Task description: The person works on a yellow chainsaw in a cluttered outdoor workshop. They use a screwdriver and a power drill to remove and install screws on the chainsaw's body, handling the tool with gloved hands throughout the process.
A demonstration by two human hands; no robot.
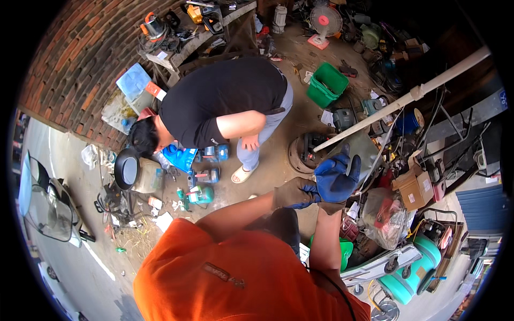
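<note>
"Grip?"
"Left hand (296, 193) looked pinched narrow on the right glove (337, 187) at its cuff, coming in from the left. Right hand (338, 172) wore that glove, held nothing, fingers loosely apart."
"Glove axis?"
"Fingertips up and outward, cuff toward the wearer."
"Surface, room?"
"Brown floor (278, 155) below, round metal base (297, 163) just beyond, bent co-worker (225, 96) left, green bin (321, 96) farther, fan (325, 21) at back."

Seemingly a workshop, open onto a road (75, 160); a cluttered workbench (188, 52) stands near a brick wall (69, 75); power tools (214, 153) lie on the floor (300, 115); the dim corner holds perhaps machine parts (370, 36).
</note>
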